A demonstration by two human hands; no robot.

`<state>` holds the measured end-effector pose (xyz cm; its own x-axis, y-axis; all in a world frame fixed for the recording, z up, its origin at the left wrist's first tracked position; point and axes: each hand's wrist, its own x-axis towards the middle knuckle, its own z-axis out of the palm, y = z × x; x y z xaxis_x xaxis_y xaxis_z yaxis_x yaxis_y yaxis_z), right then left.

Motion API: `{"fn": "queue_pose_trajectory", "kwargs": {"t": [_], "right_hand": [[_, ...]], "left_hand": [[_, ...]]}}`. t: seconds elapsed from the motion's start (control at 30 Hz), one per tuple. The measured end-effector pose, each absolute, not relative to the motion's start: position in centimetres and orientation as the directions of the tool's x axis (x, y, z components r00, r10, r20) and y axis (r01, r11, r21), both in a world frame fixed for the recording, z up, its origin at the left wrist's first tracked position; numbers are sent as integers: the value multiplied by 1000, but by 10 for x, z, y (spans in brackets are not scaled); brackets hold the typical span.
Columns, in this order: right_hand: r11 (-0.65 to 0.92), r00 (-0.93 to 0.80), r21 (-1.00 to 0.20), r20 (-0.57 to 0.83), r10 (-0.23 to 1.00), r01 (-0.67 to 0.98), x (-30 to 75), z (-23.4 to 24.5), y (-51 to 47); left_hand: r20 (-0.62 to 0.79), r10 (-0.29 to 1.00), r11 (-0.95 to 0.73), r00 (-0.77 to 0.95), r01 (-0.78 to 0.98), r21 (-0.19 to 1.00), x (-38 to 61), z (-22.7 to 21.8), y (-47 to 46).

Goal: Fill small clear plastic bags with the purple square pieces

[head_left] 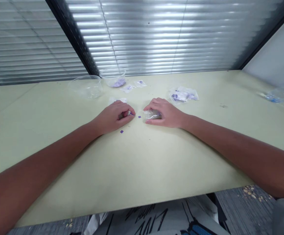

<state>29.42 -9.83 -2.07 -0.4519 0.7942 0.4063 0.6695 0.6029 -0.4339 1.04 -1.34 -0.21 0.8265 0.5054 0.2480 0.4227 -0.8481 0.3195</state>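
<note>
My left hand [117, 116] rests on the table with its thumb and fingertips pinched together. A bit of a small purple square [131, 113] shows at those fingertips. My right hand [165, 113] curls around a small clear plastic bag [151, 114], whose crinkled end points toward the left hand. Between the two hands lies a loose purple square [139, 117]. Another purple square [121, 132] sits on the table just below the left hand. Behind the left knuckles, a small clear packet [118, 100] is partly hidden.
Farther back stand a clear bowl [72, 85] and a second clear bowl [102, 74] holding purple pieces [118, 82]. Small packets [140, 84] lie beside it. A pile of filled packets [183, 94] is behind my right hand. Clear plastic with blue [275, 98] lies far right.
</note>
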Motion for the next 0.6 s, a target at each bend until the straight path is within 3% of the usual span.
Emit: {"fn": "queue_pose_trajectory", "kwargs": {"t": [0.6], "right_hand": [[600,-448,-435,406,797,672,294,-21,-98]], "left_hand": [[247,507,-848,826,425,318,10,-3,-13]]}}
